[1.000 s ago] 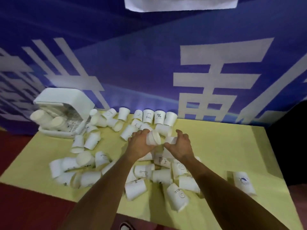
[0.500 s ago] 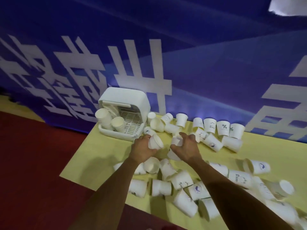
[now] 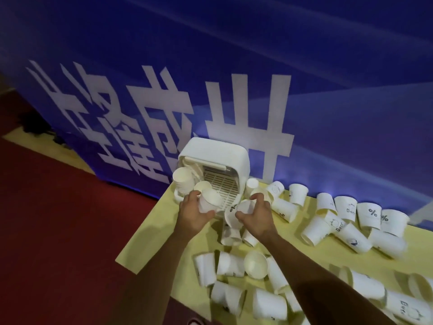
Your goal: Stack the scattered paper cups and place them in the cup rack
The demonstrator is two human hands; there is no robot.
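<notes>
Rack [image 3: 225, 158]: far left corner of table [image 3: 145, 245], against banner [image 3: 328, 102].
Stacks [image 3: 184, 181]: inside rack, left side.
Loose cups [image 3: 365, 233]: on table, right of and before rack.
Left hand [image 3: 193, 216], right hand [image 3: 256, 218]: just before rack, one cup each.

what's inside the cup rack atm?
Cup stacks lie on their sides in the left of the cup rack, mouths outward, beside a bare slotted grille. The left hand, gripping a cup, covers the front edge; stack counts can't be told.
</notes>
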